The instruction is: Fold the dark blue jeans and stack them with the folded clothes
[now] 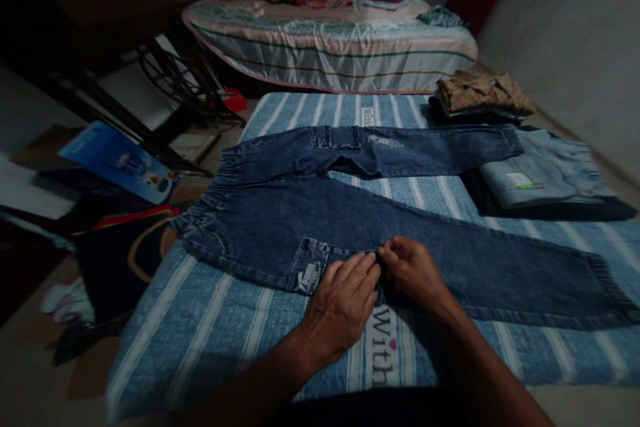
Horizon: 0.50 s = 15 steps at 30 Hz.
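A pair of dark blue jeans (350, 213) lies spread flat on a blue and white striped mat (200, 320), waistband to the left, both legs running right. My left hand (343, 303) rests flat with fingers stretched out on the near leg's lower edge, beside a logo patch pocket (310, 267). My right hand (413, 270) sits right next to it, fingers curled and pinching the denim at that same edge. The two hands nearly touch.
A folded light blue garment (545, 177) lies on dark cloth at the right; a folded brown patterned one (483, 93) sits behind it. A striped mattress (340, 40) lies at the back. A sewing-machine stand (165, 80) and a blue box (120, 160) are left. A wall runs along the right.
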Motion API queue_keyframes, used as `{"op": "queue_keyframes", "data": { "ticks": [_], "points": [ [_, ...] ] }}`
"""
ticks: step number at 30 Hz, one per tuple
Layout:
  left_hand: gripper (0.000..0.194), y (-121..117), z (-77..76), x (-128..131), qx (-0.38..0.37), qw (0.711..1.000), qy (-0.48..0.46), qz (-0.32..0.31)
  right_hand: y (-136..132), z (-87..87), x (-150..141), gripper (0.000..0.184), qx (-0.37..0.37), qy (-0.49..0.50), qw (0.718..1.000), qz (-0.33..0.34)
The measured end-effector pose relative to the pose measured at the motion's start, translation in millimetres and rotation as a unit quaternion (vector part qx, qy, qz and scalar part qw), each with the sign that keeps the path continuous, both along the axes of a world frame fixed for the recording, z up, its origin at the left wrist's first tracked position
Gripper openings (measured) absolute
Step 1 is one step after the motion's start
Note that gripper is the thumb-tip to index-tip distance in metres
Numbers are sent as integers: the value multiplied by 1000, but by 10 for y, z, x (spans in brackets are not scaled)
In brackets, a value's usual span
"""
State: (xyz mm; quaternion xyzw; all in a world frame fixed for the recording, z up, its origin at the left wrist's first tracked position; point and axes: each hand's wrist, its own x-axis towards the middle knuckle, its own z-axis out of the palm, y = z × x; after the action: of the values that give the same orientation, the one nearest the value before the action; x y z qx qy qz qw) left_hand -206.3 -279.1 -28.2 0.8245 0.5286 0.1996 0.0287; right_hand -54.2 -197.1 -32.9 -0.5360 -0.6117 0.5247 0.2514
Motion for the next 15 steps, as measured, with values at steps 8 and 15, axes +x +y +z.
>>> {"op": "queue_keyframes", "data": {
  "ticks": [8,15],
  "points": [
    [35,-6,-3,11,-8,1000,-3,8,-114,221,130,34,-116,65,990,-41],
    [35,62,51,-22,-33,999,-10,-6,-516,331,230,36,-175,102,979,-18]
  ]
}}
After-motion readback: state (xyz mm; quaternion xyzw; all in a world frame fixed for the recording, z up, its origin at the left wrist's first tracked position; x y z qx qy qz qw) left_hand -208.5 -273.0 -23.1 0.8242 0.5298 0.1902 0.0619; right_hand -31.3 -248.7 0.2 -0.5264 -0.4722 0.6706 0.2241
